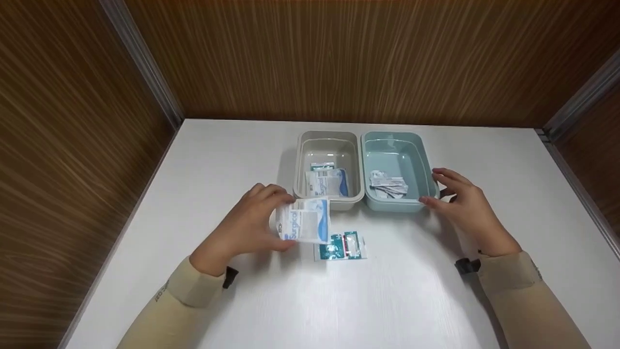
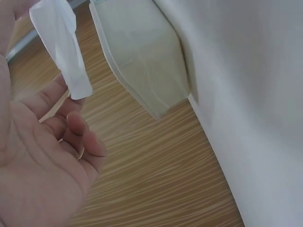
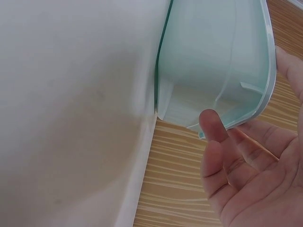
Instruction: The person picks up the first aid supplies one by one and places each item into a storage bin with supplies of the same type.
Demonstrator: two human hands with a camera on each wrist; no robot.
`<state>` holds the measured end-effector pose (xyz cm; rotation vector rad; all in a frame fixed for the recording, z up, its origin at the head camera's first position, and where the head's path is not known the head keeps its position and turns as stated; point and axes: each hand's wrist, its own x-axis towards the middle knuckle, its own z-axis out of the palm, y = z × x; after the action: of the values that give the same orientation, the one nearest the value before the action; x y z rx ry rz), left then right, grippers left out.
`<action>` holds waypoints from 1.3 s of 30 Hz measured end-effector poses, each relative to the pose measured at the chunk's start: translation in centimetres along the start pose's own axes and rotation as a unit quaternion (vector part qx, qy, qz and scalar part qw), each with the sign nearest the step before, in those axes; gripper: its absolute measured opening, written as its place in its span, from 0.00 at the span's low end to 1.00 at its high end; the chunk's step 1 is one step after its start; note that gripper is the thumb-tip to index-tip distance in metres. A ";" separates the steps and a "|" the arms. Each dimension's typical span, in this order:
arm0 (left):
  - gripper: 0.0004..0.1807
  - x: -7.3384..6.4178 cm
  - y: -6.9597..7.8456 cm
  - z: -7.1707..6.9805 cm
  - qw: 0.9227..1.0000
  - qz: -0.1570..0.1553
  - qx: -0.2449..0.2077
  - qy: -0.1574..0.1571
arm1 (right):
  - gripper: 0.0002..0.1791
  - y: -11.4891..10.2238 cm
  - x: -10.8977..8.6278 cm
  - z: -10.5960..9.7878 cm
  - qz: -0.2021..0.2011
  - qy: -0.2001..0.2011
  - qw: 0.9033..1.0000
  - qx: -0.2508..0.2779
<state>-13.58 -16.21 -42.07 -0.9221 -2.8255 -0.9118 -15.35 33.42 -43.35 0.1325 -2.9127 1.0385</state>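
Note:
My left hand [image 1: 247, 223] pinches a white-and-blue packet printed "Surgical" [image 1: 302, 220] between thumb and fingers, in front of the beige bin [image 1: 356, 198]. The left wrist view shows this packet [image 2: 64, 52] edge-on beside the bin's outer wall [image 2: 142, 52]. Inside the beige bin lie a similar packet [image 1: 327, 183] and a green-and-white one [image 1: 322, 166]. My right hand [image 1: 465, 208] touches the front right corner of the light blue bin [image 1: 395, 206], its fingers [image 3: 213, 125] loosely bent against the outside. Several small white sachets [image 1: 389, 185] lie in that bin.
A green-and-white packet [image 1: 341, 246] lies on the white table [image 1: 378, 300], just in front of the bins and partly under the held packet. The two bins stand side by side. Wood-grain panels [image 1: 339, 63] rise behind the table and at both sides.

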 end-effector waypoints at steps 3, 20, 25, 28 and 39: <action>0.49 1.1 0.1 -0.1 1.000 -0.003 -0.013 0.013 | 0.48 0.1 -0.1 0.1 -0.002 -0.001 1.000 -0.001; 0.50 9.8 -1.5 0.1 0.997 -0.063 -0.039 0.027 | 0.47 0.1 -0.6 0.2 0.011 -0.003 1.000 0.014; 0.50 11.6 -2.3 0.0 0.995 -0.091 -0.039 0.015 | 0.47 0.0 -0.6 0.4 0.003 -0.001 1.000 0.017; 0.51 12.1 -2.7 0.1 0.995 -0.094 -0.038 0.012 | 0.47 0.0 -0.4 0.5 -0.003 0.001 1.000 0.018; 0.55 12.0 -2.8 0.3 0.995 -0.083 -0.051 0.008 | 0.47 -0.1 0.0 0.1 -0.004 0.000 1.000 0.017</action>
<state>-24.90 -11.51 -41.35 -0.6917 -2.8998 -1.0862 -15.33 33.27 -43.42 0.1462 -2.8914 1.0879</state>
